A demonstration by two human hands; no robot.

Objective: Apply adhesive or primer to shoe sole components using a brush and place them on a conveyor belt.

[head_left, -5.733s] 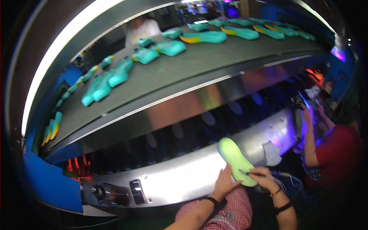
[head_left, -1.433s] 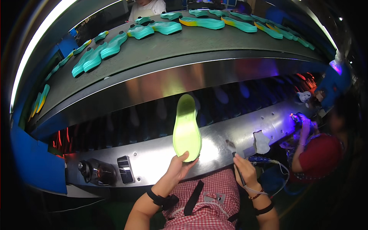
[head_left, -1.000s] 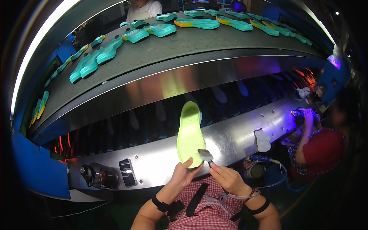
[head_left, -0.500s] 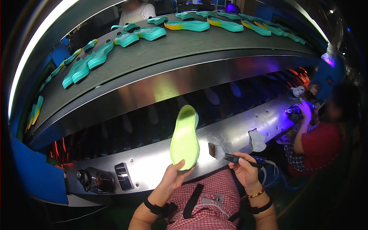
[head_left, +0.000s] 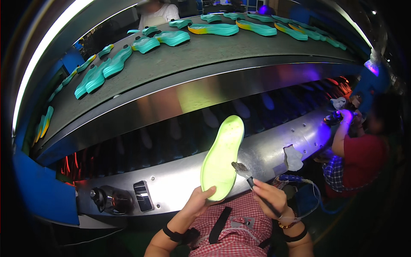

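A pale yellow-green shoe sole (head_left: 220, 160) stands tilted above the metal ledge, its upper end leaning right. My left hand (head_left: 199, 203) is closed on its lower end, with the thumb on the face of the sole. In my right hand (head_left: 272, 198) is a flat brush (head_left: 244, 173) with a dark handle, gripped with the fingers wrapped round it. The bristles are at the right edge of the sole; whether they touch it I cannot tell.
Teal and yellow soles (head_left: 213, 29) lie on the conveyor belt (head_left: 171, 60) beyond. The metal ledge (head_left: 171, 184) bears a dark jug (head_left: 112, 199), a phone (head_left: 143, 196) and a white scrap (head_left: 293, 157). At right, a co-worker in a red shirt (head_left: 364, 150) holds a tool under violet light.
The sole has shifted right and leaned over to the right. My right hand has turned the brush, bringing its bristles to the sole's edge. The white scrap and jug appear slightly shifted in view.
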